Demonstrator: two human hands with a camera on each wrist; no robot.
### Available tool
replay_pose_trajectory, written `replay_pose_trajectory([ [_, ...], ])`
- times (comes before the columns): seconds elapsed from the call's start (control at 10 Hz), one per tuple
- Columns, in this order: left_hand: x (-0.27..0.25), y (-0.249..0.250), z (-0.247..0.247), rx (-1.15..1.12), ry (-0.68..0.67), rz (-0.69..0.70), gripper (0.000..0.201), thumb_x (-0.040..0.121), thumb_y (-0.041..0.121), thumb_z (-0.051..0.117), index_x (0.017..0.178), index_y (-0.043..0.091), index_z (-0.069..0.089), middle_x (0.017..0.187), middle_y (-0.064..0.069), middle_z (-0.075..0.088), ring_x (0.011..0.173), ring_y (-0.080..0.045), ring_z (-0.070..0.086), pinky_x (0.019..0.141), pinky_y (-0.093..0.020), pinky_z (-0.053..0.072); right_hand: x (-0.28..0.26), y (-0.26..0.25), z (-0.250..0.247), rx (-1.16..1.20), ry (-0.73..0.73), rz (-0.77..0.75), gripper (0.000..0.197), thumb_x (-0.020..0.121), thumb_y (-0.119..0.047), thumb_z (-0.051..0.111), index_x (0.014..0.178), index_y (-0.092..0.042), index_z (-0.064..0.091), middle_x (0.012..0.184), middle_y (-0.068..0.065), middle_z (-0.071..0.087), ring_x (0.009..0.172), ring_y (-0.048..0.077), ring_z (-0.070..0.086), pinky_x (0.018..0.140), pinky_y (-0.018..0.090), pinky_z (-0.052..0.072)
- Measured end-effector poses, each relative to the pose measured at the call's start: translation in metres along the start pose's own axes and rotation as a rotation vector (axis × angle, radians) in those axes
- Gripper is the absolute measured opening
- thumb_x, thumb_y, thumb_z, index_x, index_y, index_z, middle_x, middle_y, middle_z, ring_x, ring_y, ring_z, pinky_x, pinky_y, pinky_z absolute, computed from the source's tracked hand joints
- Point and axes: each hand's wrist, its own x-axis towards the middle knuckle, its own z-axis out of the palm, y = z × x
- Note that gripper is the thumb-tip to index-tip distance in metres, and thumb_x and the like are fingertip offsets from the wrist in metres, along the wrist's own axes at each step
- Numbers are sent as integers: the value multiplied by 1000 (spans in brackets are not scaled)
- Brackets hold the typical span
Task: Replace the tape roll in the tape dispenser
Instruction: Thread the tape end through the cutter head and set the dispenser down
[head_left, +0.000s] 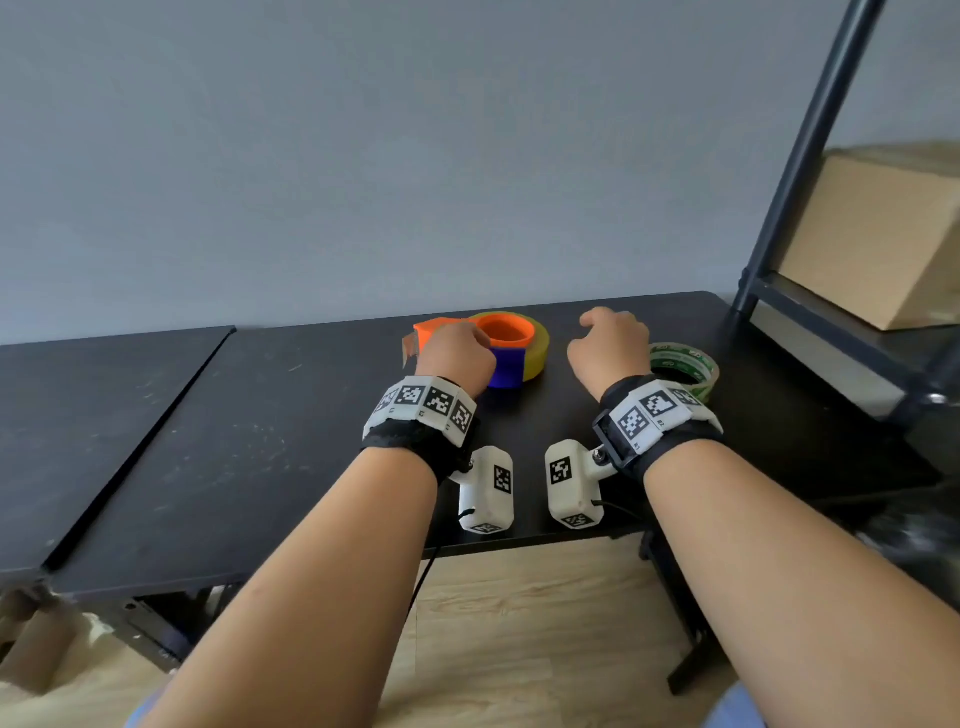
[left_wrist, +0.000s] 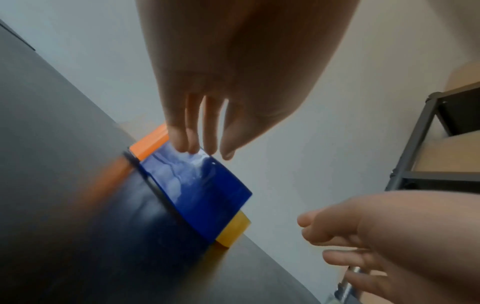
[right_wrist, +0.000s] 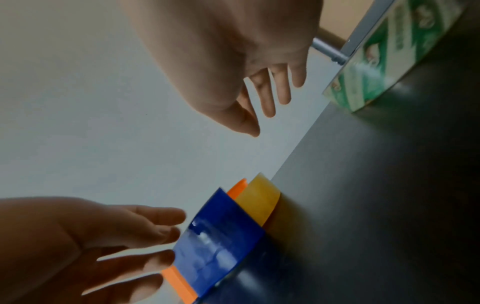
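The tape dispenser (head_left: 503, 332) lies on the black table (head_left: 260, 441), with an orange hub, a blue guard (left_wrist: 202, 191) and a yellow tape roll (head_left: 540, 352) on it. My left hand (head_left: 457, 353) is over its left side; in the left wrist view the left hand (left_wrist: 207, 153) has straight fingers whose tips touch the guard's top edge. My right hand (head_left: 608, 343) hovers to the right of the dispenser, loosely curled and holding nothing. A green-printed clear tape roll (head_left: 685, 366) lies flat just right of that hand, and this green roll (right_wrist: 389, 61) is also in the right wrist view.
A black metal shelf (head_left: 800, 171) stands at the right end of the table with a cardboard box (head_left: 878, 239) on it. A grey wall runs close behind the dispenser. A second black tabletop (head_left: 93, 415) adjoins on the left.
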Motion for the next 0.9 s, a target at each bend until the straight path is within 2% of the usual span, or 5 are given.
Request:
replay_pose_trajectory([
  [0.1,0,7,3,44,130,7,38,89,0,41,115,8,67,123,-13,61,116,-31,54,85,-29,40,-1,11,-10,-93,34,72,43,90,-16,50,132,-14,56,135,18,52,126,38,44,103,45,38],
  [0.2,0,11,9,112,205,31,37,87,5,43,115,13,66,126,-11,56,116,-29,53,83,-26,29,-1,23,-15,-129,6,156,44,89,-17,49,133,-14,54,138,18,48,130,38,40,107,46,31],
  [0.5,7,5,17,94,65,45,56,82,0,48,136,14,53,143,-7,50,136,-25,40,111,-37,37,-2,16,-4,9,-159,110,46,92,-6,44,138,-7,48,143,18,42,125,37,50,101,43,42],
  [0.7,11,1,15,106,2,35,56,86,-1,47,140,15,50,146,-7,47,136,-26,41,112,-38,37,1,3,4,59,-256,21,56,91,5,40,145,-10,41,152,13,42,138,29,42,109,37,36],
  [0.9,13,-5,14,69,44,72,57,87,-1,46,141,15,49,148,-5,46,136,-23,43,111,-35,38,5,-6,10,45,-255,-23,58,92,3,41,148,-11,37,150,13,43,135,30,46,104,37,40],
])
